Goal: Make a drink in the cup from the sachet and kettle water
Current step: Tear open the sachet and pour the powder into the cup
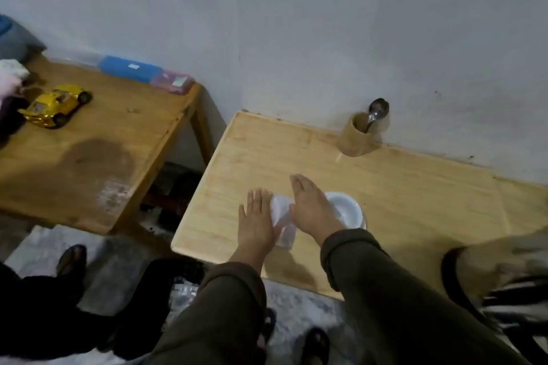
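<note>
Already, both flat hands are hovering over a pale, translucent sachet [283, 224] near the front edge of the light wooden tabletop [415, 195].

Left hand [257, 221] and right hand [311, 206] are spreading their fingers loosely, grasping nothing; the right is covering part of the white round ceramic cup [348, 209] sitting beside the sachet. Any sideways sweep is risking knocking that cup over. No kettle is showing.
</note>
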Demonstrator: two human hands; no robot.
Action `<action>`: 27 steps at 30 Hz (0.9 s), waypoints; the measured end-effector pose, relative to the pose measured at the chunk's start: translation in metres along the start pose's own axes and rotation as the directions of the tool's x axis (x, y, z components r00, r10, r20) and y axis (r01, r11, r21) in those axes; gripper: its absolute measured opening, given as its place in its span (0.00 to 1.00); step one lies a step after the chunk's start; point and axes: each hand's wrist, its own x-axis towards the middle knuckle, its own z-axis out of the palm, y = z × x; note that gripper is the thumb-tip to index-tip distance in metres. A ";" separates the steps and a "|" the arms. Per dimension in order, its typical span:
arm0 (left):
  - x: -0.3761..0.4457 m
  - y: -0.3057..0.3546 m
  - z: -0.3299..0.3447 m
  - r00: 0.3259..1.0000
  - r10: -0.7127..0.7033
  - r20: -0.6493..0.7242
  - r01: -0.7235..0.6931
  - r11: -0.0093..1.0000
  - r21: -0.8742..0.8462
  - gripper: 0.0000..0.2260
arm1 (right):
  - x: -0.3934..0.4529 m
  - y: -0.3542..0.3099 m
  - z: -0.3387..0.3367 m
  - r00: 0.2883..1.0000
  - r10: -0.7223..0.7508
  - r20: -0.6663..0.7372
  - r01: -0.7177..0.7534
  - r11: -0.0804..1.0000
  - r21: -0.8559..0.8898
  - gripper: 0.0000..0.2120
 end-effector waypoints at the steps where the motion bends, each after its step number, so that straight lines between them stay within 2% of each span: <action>1: 0.004 -0.003 0.003 1.000 0.008 0.005 -0.008 1.000 0.012 0.36 | 0.007 -0.002 0.004 1.000 0.000 0.010 0.000 1.000 -0.018 0.30; 7: 0.016 -0.016 0.004 0.999 0.035 0.026 -0.034 0.998 -0.049 0.41 | 0.039 -0.005 0.032 0.993 0.062 0.105 -0.056 0.997 -0.058 0.29; 12: 0.018 -0.023 0.005 0.999 0.038 0.019 -0.036 0.995 -0.098 0.39 | 0.053 -0.008 0.040 0.992 0.109 0.067 -0.097 0.983 -0.153 0.20; 18: 0.023 -0.025 0.007 0.995 0.083 0.062 -0.078 0.993 -0.083 0.35 | 0.065 -0.013 0.039 0.984 0.174 0.036 -0.165 0.972 -0.168 0.17; 20: 0.025 -0.024 0.007 0.994 0.101 0.041 -0.094 0.986 -0.135 0.33 | 0.065 -0.014 0.040 0.984 0.176 0.034 -0.168 0.970 -0.175 0.16; 23: 0.029 -0.024 0.010 0.994 0.097 -0.042 -0.105 0.961 -0.257 0.27 | 0.065 -0.016 0.035 0.983 0.180 0.044 -0.169 0.968 -0.184 0.15; 25: 0.032 -0.025 0.010 0.987 0.064 -0.147 -0.105 0.951 -0.292 0.19 | 0.064 -0.018 0.024 0.983 0.174 0.063 -0.158 0.968 -0.195 0.14; 27: 0.033 -0.024 0.005 0.986 0.028 -0.163 -0.080 0.942 -0.325 0.12 | 0.062 -0.019 0.011 0.983 0.170 0.064 -0.159 0.976 -0.146 0.13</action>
